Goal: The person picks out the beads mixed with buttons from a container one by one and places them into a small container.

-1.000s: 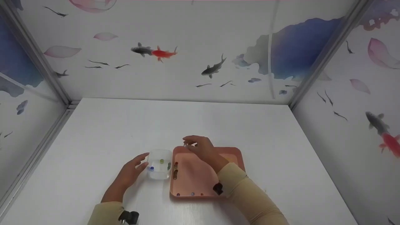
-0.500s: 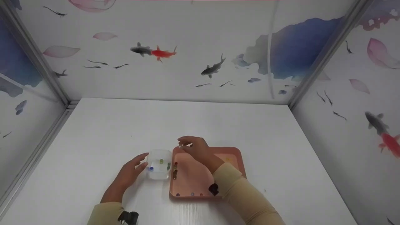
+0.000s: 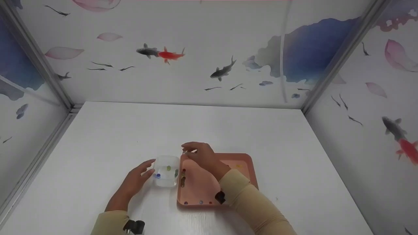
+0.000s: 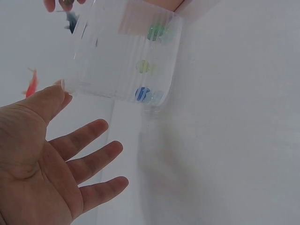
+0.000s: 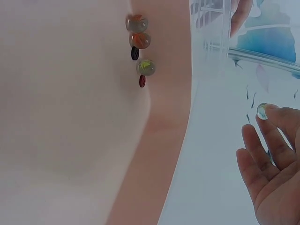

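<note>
My right hand [image 3: 203,156] pinches a clear glass marble [image 5: 262,111] between thumb and index finger, above the far left corner of the pink tray [image 3: 202,186]. Just left of the tray stands a clear plastic box [image 3: 165,183]. Inside it lie a blue marble [image 4: 142,94], a yellow-green marble [image 4: 143,66] and a green marble [image 4: 155,32]. My left hand [image 3: 134,180] is at the box's left side with fingers extended; the tips of the thumb and index finger are at its wall. The other fingers are spread apart from it in the left wrist view.
Along the tray's left wall lie marbles, among them an orange-streaked marble [image 5: 140,40], with a black button [image 5: 135,53] and a red button [image 5: 142,81]. Several small pieces lie along the near edge. A yellow piece [image 3: 239,166] sits at the far right. Printed panels enclose the white table [image 3: 130,130].
My right hand has moved left over the tray's far edge toward the box, still pinching the marble. The left hand and the box have stayed in place.
</note>
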Demonstrator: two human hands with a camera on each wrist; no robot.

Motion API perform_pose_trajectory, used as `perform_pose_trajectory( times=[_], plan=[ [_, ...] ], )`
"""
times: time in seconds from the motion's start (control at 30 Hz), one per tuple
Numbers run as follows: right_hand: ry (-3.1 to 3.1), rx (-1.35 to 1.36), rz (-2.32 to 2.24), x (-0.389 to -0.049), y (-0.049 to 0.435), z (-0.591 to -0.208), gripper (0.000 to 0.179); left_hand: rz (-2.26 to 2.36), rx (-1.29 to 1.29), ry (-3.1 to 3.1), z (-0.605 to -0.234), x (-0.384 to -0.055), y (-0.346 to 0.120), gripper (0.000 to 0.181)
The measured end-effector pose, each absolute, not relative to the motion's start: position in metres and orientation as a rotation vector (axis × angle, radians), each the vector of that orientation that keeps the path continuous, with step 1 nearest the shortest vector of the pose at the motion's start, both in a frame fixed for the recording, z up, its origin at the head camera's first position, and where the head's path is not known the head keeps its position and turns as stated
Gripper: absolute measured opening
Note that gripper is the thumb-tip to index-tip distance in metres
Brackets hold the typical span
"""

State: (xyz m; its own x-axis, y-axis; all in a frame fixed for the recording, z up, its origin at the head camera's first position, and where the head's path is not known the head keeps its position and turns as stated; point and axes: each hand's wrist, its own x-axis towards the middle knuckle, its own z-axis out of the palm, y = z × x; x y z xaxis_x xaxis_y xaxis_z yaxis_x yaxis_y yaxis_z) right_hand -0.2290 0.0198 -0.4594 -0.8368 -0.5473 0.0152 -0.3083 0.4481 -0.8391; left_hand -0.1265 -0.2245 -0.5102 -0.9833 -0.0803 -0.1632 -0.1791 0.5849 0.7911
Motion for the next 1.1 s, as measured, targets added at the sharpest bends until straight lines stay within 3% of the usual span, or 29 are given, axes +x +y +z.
perform_pose_trajectory(
  times=[0.33, 1.1],
  plan=[
    [2.423, -0.638, -1.286, -0.227, 0.009, -0.461, 0.032, 1.364, -0.227, 2.695, -0.511, -0.127, -0.224, 0.048],
    [2.463, -0.776, -1.169, -0.224, -0.008, -0.466, 0.027, 1.333, -0.238, 2.678, -0.509, -0.129, -0.223, 0.049]
  ],
)
